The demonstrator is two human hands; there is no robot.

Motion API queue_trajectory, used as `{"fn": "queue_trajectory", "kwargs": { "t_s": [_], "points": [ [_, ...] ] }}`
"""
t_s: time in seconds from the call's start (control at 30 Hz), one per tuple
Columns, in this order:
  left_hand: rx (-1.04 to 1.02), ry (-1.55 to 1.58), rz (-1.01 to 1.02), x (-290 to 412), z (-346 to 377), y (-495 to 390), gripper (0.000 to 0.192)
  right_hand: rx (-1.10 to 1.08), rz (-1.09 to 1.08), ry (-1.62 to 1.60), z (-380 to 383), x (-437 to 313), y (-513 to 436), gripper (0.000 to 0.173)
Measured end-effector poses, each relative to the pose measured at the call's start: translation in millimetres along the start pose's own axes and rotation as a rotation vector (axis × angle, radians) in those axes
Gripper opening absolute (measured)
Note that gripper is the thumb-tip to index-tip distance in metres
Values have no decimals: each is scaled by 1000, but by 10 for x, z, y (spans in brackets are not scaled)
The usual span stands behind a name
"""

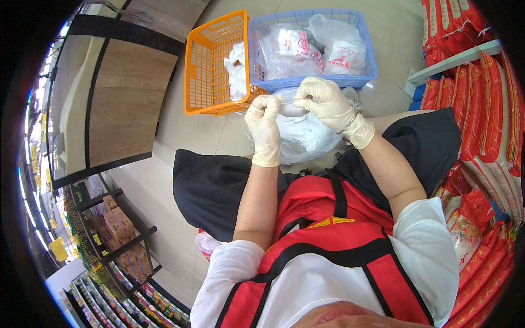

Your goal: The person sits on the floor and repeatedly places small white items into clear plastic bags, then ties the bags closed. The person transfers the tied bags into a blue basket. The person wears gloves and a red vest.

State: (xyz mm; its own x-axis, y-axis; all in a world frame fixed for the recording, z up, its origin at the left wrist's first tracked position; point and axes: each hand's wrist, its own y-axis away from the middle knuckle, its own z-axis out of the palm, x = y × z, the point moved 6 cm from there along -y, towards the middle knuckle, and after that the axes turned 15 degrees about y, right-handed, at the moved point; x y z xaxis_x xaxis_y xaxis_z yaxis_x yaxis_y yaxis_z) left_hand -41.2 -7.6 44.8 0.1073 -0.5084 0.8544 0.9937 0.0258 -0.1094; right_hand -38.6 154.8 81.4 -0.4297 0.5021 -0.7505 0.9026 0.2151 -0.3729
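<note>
My left hand [264,127] and my right hand [328,104], both in cream-coloured thin gloves, pinch a clear plastic bag [289,107] between them, fingers closed on its two sides. Just below it, between my legs, lies a larger white plastic bag [305,137]. Past my hands stands a blue plastic basket [309,84] holding clear bags with red print [293,43]. An orange plastic basket [188,78] stands to its left, with white crumpled pieces [236,78] inside; their material is unclear.
Red and white packed sacks [486,110] are stacked at the right, beside a pale shelf rail [455,61]. A wood-panelled cabinet [129,98] stands at the left. Shelves with packaged goods [119,225] fill the lower left. Tiled floor [176,184] shows beside my leg.
</note>
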Motion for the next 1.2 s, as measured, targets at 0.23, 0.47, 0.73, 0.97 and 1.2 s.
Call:
{"fn": "queue_trajectory", "kwargs": {
  "t_s": [0.23,0.47,0.73,0.97,1.2],
  "points": [
    [-28,88,-7,-133,-125,-25,8,-40,191,-223,7,75,31,6],
    [-32,270,-176,-344,-87,-7,14,-28,334,-303,160,243,57,4],
    [-253,115,-653,-658,-2,139,61,-3,591,-469,86,623,114,7],
    [-252,-232,-225,-797,66,176,109,-39,658,-463,392,554,178,8],
    [-9,-125,-114,-852,52,169,91,-5,575,-449,488,471,202,7]
  ]
}}
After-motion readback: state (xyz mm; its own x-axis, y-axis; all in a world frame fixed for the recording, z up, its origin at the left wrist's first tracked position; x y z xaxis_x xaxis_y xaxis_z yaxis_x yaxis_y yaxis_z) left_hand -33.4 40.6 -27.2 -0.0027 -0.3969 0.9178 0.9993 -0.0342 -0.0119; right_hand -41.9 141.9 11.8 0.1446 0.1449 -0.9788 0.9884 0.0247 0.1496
